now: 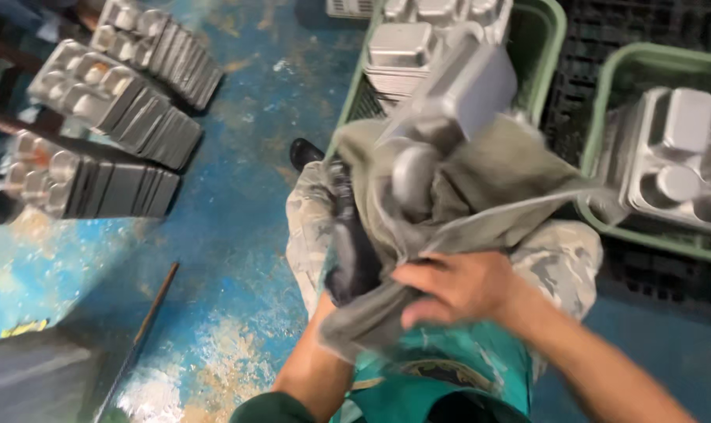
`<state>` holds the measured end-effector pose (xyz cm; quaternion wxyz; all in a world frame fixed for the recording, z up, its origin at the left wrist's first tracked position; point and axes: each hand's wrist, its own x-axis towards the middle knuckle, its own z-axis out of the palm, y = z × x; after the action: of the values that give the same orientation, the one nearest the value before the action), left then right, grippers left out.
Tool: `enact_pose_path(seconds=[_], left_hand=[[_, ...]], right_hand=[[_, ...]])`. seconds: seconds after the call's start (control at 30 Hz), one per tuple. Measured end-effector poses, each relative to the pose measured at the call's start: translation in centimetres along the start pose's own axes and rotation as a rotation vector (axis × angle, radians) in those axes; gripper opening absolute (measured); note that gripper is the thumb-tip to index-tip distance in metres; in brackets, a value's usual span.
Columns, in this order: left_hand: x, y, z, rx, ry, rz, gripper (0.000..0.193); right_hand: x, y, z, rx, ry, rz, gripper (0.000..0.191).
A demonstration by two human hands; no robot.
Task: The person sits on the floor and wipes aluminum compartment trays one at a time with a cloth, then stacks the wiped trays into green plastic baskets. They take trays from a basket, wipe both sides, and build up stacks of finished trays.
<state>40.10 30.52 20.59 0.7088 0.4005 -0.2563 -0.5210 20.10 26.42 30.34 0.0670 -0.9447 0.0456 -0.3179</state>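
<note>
A steel compartment tray (449,102) is held tilted over my lap, half wrapped in a grey-green cloth (488,180). My right hand (457,290) grips the bunched cloth at the tray's near edge. Only my left forearm (316,368) shows; my left hand is hidden under the cloth and the tray, seemingly holding them up from below. The picture is blurred by motion.
Two green plastic crates hold stacked steel trays: one (547,47) ahead, one (645,63) at the right on black crates. Three rows of trays stand on edge on the blue floor at the left (120,102). A thin rod (148,321) lies on the floor.
</note>
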Motion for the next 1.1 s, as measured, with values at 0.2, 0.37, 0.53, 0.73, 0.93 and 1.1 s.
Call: enact_pose_path(seconds=[0.2,0.37,0.53,0.73,0.93,1.1], left_hand=[[-0.4,-7.1,-5.3,-0.093,0.047,0.337,0.049],[3.2,-6.0,-4.0,-0.491,0.355,-0.052,0.040],[3.6,0.2,-0.6,0.533,0.382,0.461,0.056],[4.0,7.6,-4.2,0.328,0.341,0.429,0.082],[3.9,8.7,-4.3,-0.017,0.412,0.222,0.083],[-0.3,8.4,-5.0,1.393,0.199,0.952,0.088]], right_hand=[[-1.0,1.2,2.6,0.564,0.139,0.639,0.053],[-3.7,1.4,2.3,0.857,0.362,0.995,0.050],[-7.0,5.6,-1.0,0.928,0.391,1.040,0.048],[-9.4,7.7,-4.8,1.098,0.762,1.101,0.046],[-9.9,5.8,-5.3,1.203,0.967,0.997,0.044],[-5.6,4.3,-6.3,1.054,0.694,0.890,0.042]])
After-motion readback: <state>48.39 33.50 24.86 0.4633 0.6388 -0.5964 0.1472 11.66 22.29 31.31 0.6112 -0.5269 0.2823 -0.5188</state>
